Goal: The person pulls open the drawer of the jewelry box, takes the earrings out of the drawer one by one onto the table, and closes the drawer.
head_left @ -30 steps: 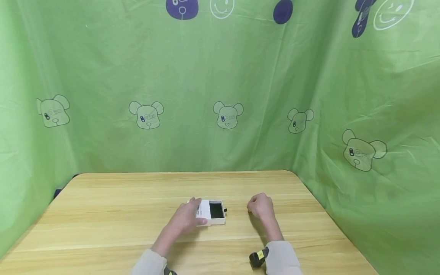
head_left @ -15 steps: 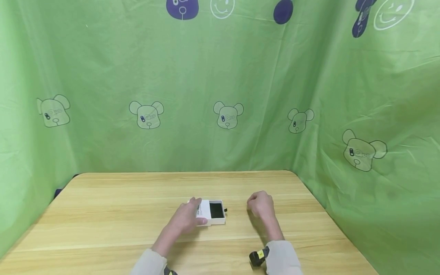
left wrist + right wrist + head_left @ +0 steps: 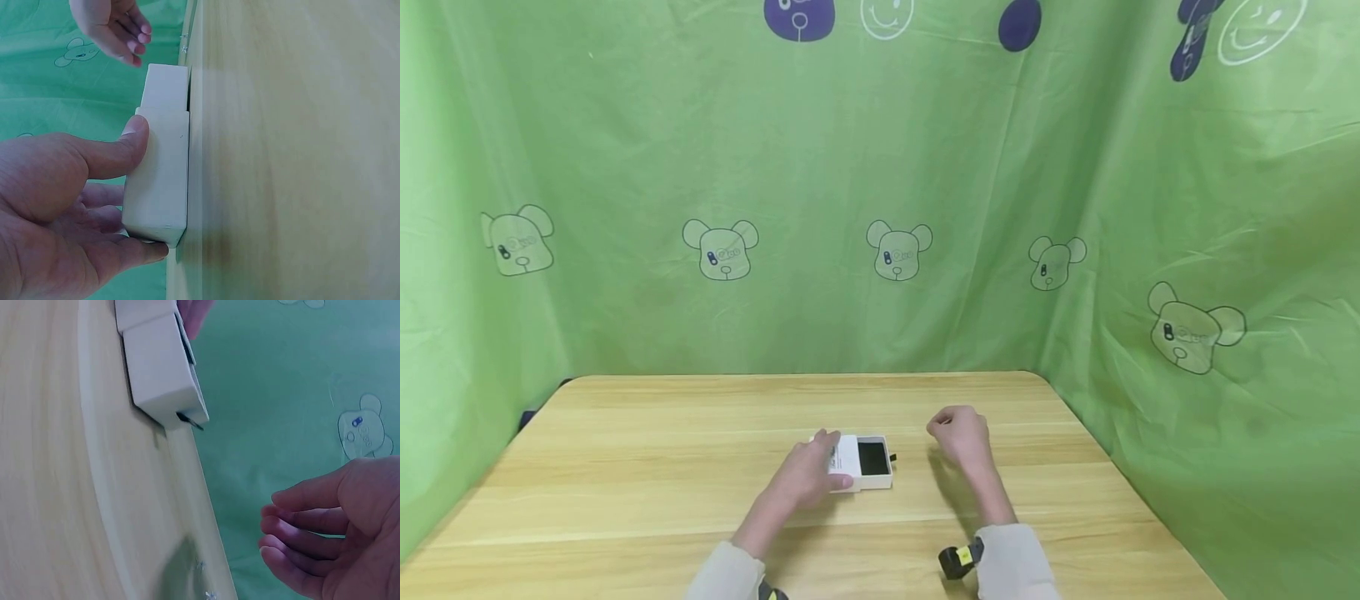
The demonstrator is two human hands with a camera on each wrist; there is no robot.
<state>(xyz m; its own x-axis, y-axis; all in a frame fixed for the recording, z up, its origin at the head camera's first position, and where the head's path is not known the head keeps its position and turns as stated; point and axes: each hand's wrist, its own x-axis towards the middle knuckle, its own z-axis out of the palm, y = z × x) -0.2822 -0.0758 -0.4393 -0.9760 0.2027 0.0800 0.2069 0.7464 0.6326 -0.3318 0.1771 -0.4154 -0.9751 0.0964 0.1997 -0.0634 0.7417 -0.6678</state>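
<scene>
A small white drawer box (image 3: 847, 457) lies on the wooden table, its inner tray (image 3: 876, 482) slid partly out to the right. Black padding (image 3: 872, 458) lines the tray, and a short black pull tab (image 3: 189, 420) sticks out of its end. My left hand (image 3: 808, 473) grips the outer sleeve (image 3: 164, 169), thumb on the near side and fingers around the far side and end. To the right of the tray, my right hand (image 3: 962, 437) hovers above the table. Its fingers are loosely bent with nothing between them in the right wrist view.
Two tiny shiny pieces (image 3: 210, 595) lie on the table below my right hand, too small to identify. Green curtains (image 3: 805, 317) printed with bear heads enclose the table (image 3: 662, 467) at the back and sides. A black wrist camera (image 3: 956, 562) sits at my right cuff.
My right hand has risen and shifted a little to the left and away from me. The left hand and the box have stayed in place.
</scene>
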